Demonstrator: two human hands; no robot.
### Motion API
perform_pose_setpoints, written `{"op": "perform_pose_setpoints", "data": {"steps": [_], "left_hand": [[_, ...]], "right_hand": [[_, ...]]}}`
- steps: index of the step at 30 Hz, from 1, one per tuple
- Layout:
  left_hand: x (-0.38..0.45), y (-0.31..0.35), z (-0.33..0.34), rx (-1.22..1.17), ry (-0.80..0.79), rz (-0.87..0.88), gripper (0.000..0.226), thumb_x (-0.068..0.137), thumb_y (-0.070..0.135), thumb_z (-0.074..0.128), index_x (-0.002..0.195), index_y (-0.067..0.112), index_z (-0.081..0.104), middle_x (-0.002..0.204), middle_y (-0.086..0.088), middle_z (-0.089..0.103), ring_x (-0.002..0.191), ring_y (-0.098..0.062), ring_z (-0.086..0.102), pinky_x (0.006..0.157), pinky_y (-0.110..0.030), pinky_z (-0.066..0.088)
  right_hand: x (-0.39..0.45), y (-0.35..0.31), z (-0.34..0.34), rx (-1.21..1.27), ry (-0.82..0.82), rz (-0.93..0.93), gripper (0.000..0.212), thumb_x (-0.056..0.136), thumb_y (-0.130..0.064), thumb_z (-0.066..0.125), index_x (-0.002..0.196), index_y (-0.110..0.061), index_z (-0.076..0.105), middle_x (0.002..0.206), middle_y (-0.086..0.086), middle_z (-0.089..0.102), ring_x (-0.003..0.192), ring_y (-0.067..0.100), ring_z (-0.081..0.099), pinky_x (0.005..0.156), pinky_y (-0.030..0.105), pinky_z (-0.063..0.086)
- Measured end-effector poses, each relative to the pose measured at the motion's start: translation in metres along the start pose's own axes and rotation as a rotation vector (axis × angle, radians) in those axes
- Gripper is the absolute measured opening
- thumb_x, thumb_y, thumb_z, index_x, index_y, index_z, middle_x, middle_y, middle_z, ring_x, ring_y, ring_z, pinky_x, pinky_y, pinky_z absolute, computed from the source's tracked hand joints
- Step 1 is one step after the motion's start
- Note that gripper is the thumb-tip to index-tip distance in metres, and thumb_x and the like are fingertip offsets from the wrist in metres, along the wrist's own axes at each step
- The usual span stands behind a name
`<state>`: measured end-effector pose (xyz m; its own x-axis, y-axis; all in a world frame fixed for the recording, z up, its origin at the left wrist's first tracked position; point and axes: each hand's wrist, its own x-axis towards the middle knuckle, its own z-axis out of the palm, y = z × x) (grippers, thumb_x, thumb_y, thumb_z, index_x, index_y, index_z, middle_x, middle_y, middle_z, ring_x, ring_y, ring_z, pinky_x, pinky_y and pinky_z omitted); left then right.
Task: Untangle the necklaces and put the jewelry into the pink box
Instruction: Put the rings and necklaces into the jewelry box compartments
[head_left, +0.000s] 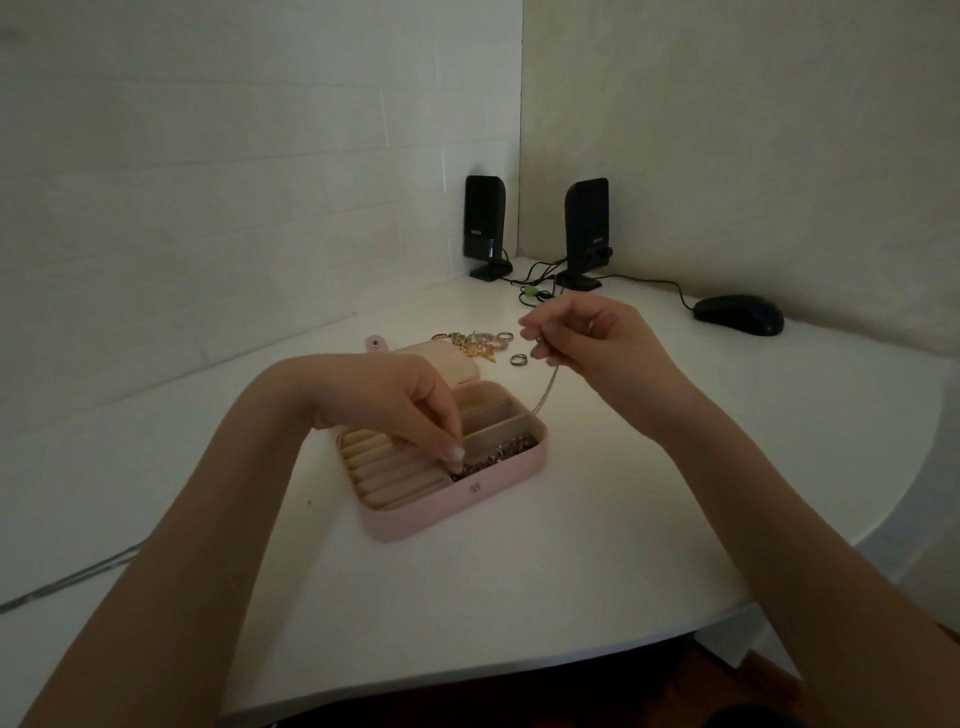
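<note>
Your right hand (587, 338) pinches necklace chain (545, 392) above pink box (452, 512) | left hand (400, 405) fingertips pinched inside its near-right compartment, held thing unclear

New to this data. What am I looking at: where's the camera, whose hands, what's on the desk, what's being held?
There is no robot here. The single picture comes from a wide-angle camera worn on a person's head, looking down at their own bare hands. On the white desk lies an open pink box with ring rolls and compartments. The right hand pinches a thin chain that hangs down to the box rim. The left hand reaches fingertips-first into the near compartment, at a pile of chain; whether it grips anything is unclear. Behind the box lie loose jewelry and a ring. Further back are two speakers and a mouse.
</note>
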<state>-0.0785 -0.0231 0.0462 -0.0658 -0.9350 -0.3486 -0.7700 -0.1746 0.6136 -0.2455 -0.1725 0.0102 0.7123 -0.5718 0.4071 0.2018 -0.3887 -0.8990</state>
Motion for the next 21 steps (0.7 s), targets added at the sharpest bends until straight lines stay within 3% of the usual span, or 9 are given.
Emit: {"op": "perform_pose_setpoints", "data": {"steps": [3,6,9,11,13,15,17,21], "left_hand": [[0.000,-0.007,-0.004,0.015,0.085,-0.016,0.008,0.082,0.029,0.071,0.090,0.031,0.074,0.082,0.016,0.069,0.074,0.003,0.057,0.068,-0.019,0.043],[0.016,-0.005,0.004,-0.124,0.360,0.005,0.035,0.076,0.042,0.076,0.109,0.036,0.065,0.109,0.016,0.068,0.101,0.000,0.062,0.092,-0.025,0.048],[0.027,0.008,0.018,-0.190,0.341,0.075,0.032,0.078,0.033,0.076,0.107,0.037,0.063,0.111,0.017,0.069,0.109,-0.003,0.062,0.100,-0.027,0.044],[0.030,0.013,0.022,-0.102,0.383,0.073,0.025,0.078,0.033,0.076,0.100,0.040,0.065,0.094,0.024,0.072,0.103,0.000,0.063,0.097,-0.023,0.042],[0.028,0.014,0.020,-0.119,0.484,0.057,0.022,0.079,0.026,0.076,0.098,0.032,0.069,0.083,0.016,0.074,0.086,0.007,0.066,0.080,-0.007,0.043],[0.024,0.010,0.017,-0.162,0.524,0.061,0.016,0.079,0.018,0.077,0.094,0.020,0.071,0.077,0.007,0.075,0.069,0.007,0.065,0.063,-0.001,0.040],[0.018,0.009,0.016,-0.161,0.487,0.069,0.013,0.078,0.013,0.076,0.088,0.011,0.068,0.074,0.002,0.074,0.064,0.004,0.065,0.061,-0.003,0.041],[0.013,0.008,0.014,-0.026,0.374,0.048,0.010,0.076,0.015,0.078,0.079,0.011,0.069,0.069,0.005,0.073,0.062,0.002,0.064,0.073,-0.012,0.047]], "right_hand": [[0.001,-0.008,0.007,0.168,0.007,-0.011,0.022,0.093,0.009,0.047,0.093,-0.006,0.064,0.085,0.005,0.068,0.071,0.006,0.065,0.070,0.017,0.053],[0.000,-0.014,0.021,0.259,-0.053,-0.006,0.020,0.091,0.010,0.051,0.091,-0.005,0.063,0.084,0.005,0.069,0.073,0.010,0.067,0.070,0.020,0.055],[0.000,-0.016,0.033,0.236,-0.060,-0.036,0.020,0.090,0.009,0.053,0.087,-0.007,0.064,0.083,0.003,0.069,0.077,0.014,0.067,0.076,0.027,0.058],[0.001,-0.016,0.032,0.218,0.001,-0.056,0.018,0.089,0.008,0.054,0.086,-0.006,0.064,0.084,0.006,0.069,0.078,0.016,0.068,0.076,0.027,0.057],[0.001,-0.012,0.027,0.172,0.059,-0.065,0.014,0.088,0.009,0.056,0.087,-0.004,0.063,0.085,0.008,0.068,0.077,0.014,0.067,0.075,0.026,0.056],[-0.002,-0.006,0.022,0.099,0.093,-0.028,0.012,0.086,0.009,0.058,0.088,-0.002,0.062,0.083,0.007,0.069,0.074,0.007,0.066,0.072,0.020,0.053],[-0.008,0.002,0.019,0.020,0.079,0.053,0.009,0.085,0.007,0.062,0.089,-0.002,0.063,0.083,0.008,0.071,0.072,0.004,0.067,0.067,0.013,0.050],[-0.020,0.017,0.022,-0.175,-0.064,0.148,0.017,0.084,0.004,0.064,0.085,-0.012,0.067,0.081,0.004,0.073,0.070,0.008,0.066,0.064,0.016,0.051]]}}
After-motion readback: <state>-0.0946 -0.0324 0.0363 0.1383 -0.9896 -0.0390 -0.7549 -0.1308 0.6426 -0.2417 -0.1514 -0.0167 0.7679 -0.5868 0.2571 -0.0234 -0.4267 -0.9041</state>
